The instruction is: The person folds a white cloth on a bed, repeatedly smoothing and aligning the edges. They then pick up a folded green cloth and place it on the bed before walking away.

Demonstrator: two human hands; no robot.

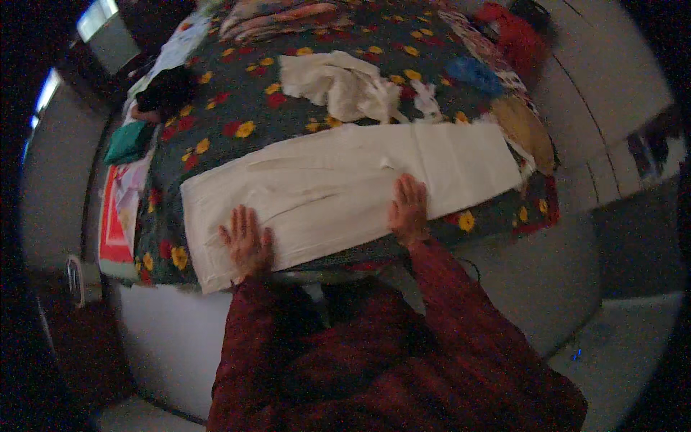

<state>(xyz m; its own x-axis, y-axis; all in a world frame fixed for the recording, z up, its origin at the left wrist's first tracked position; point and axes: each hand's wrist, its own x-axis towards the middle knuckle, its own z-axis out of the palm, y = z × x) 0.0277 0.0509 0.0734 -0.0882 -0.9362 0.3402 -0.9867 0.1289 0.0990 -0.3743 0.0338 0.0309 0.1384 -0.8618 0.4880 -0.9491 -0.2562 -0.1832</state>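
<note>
A long cream-coloured cloth garment (324,183), folded into a strip, lies across the near edge of a bed. Its look suggests trousers, though the folds leave that unsettled. My left hand (247,243) rests palm down with fingers spread on its left part. Flat on the near edge, right of the middle, is my right hand (408,208). Shallow creases run through the fabric between the two hands. Beyond the strip lies a crumpled cream cloth (345,86), with a small white piece of cloth (426,100) beside it.
A dark floral bedspread (227,108) covers the bed. A folded blanket (286,19) sits at the far side. Green cloth (128,141) and a black item (167,92) lie at left. Blue cloth (475,75), a tan item (522,129) and a red item (513,40) are at right.
</note>
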